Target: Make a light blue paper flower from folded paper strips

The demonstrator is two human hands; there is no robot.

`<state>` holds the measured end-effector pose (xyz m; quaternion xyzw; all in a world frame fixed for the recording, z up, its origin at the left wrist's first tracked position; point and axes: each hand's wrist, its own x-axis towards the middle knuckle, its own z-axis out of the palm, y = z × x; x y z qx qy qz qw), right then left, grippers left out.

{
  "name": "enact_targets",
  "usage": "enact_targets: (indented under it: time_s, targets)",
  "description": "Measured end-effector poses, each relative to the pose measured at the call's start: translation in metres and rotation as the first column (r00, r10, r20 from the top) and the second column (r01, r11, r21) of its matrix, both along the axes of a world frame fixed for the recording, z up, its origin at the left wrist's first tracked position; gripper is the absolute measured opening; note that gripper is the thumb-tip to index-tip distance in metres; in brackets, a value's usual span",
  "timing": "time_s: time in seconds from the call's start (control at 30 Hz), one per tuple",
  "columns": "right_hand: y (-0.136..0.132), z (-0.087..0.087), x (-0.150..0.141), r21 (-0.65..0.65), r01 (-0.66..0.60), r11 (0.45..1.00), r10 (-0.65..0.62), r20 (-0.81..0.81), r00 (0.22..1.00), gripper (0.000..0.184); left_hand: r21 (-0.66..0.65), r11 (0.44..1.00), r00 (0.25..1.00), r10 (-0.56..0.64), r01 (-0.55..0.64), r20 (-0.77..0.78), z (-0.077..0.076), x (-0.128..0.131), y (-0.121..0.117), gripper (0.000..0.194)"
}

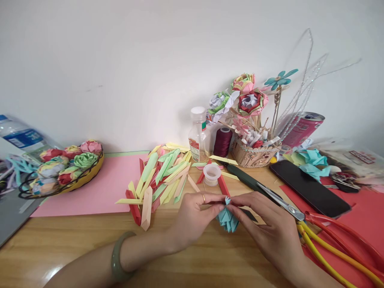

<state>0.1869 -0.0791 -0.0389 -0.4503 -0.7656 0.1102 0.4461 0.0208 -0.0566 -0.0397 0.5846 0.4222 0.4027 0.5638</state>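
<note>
Between both hands, above the wooden table, is a blue folded-paper piece with pointed pleats fanning downward. My left hand, with a ring and a green bangle on its wrist, pinches the piece's narrow top from the left. From the right, my right hand pinches the same top with thumb and forefinger. Just beyond the hands sits a small spool of clear thread. To the left of it lies a loose heap of folded paper strips in green, yellow, peach and red.
Scissors and red-and-yellow-handled pliers lie at right, near a black phone. Behind stand a clear bottle, a maroon thread spool and a basket of paper flowers. A wire basket with paper flowers is at left.
</note>
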Motion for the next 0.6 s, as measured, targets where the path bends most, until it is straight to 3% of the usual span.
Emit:
enact_targets:
  time_s: [0.27,0.47,0.6]
  targets:
    - [0.0,0.0,0.0,-0.029,0.048,0.998,-0.047,0.038,0.998,0.004,-0.026,0.999,0.997,0.04,-0.038,0.062,-0.002,0.002,-0.001,0.013]
    - [0.005,0.003,0.002,-0.279,-0.114,0.954,0.1,-0.065,0.993,0.01,-0.111,0.994,0.994,-0.007,0.018,0.105,0.002,-0.001,0.006,0.02]
    - [0.007,0.005,0.002,-0.336,-0.205,0.919,0.173,-0.121,0.977,0.013,-0.07,0.995,0.991,-0.056,0.065,0.125,0.005,-0.002,0.009,0.021]
